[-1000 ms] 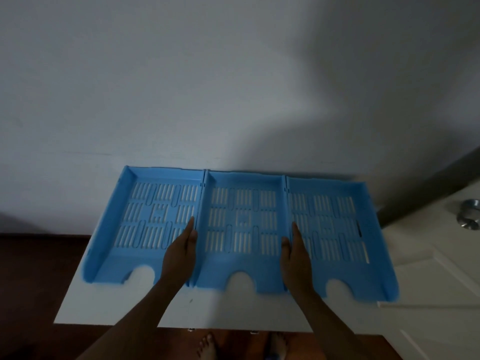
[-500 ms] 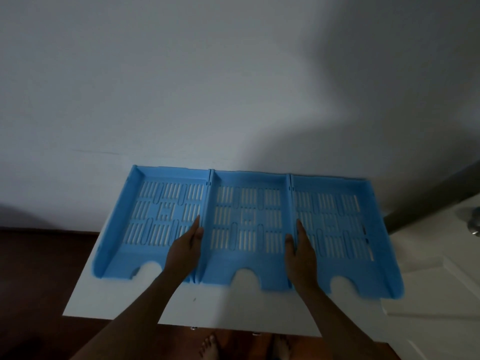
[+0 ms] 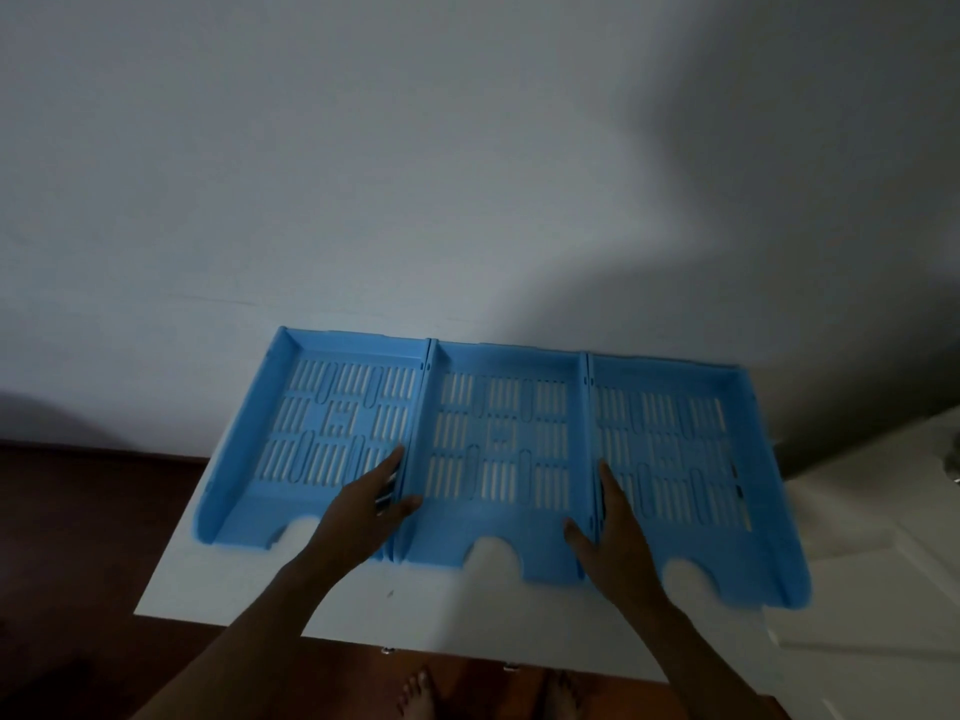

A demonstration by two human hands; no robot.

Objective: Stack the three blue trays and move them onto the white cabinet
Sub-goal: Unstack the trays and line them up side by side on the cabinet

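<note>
Both grips flank the middle tray in the head view: the left hand clasps its left wall, thumb inside and fingers over the seam with the left tray, and the right hand clasps its right wall against the right tray. All three trays lie side by side, touching, on the white counter, long axes running away from the person, notched fronts nearest. Each hand is equally near its wall, so I judge the middle tray lifts first. What may be the white cabinet sits to the right.
</note>
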